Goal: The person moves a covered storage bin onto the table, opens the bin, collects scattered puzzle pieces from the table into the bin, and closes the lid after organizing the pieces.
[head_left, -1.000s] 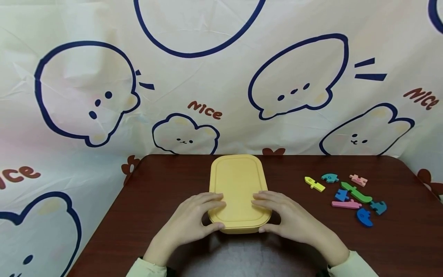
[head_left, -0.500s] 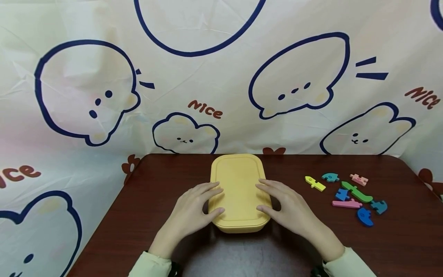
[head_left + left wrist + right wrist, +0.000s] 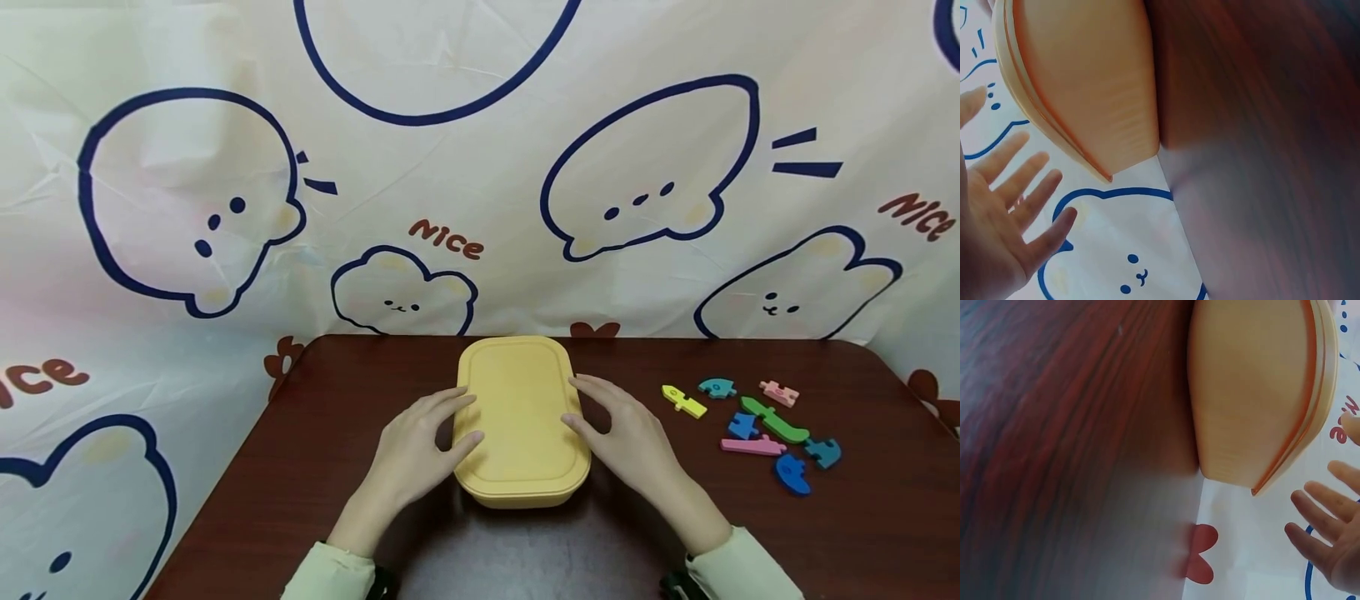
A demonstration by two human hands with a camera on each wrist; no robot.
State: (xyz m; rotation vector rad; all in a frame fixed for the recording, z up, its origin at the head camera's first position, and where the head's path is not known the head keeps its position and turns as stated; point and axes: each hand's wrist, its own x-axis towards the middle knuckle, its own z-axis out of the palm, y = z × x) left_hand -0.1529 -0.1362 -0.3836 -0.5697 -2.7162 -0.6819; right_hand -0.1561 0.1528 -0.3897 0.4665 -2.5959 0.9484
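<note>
A yellow lidded box (image 3: 517, 425) with rounded corners stands on the dark red-brown table, its lid on. My left hand (image 3: 420, 442) is at the box's left side, fingers spread and overlapping the lid's edge in the head view. On the other side is my right hand (image 3: 630, 433), its fingers apart near the lid's right edge. In the left wrist view, the left hand (image 3: 1004, 219) shows spread fingers with a gap to the box (image 3: 1085, 81). The right wrist view likewise shows the right hand (image 3: 1329, 519) beside the box (image 3: 1247, 387), holding nothing.
Several colourful puzzle pieces lie to the right on the table (image 3: 885, 533), among them a yellow piece (image 3: 683, 402), a green piece (image 3: 776, 421), a pink piece (image 3: 752, 447) and a blue piece (image 3: 792, 474). A cartoon-printed cloth (image 3: 510, 183) hangs behind the table.
Both hands have moved off the near part of the lid, outward and slightly away from me, and their fingers have spread. The box has stayed in nearly the same place.
</note>
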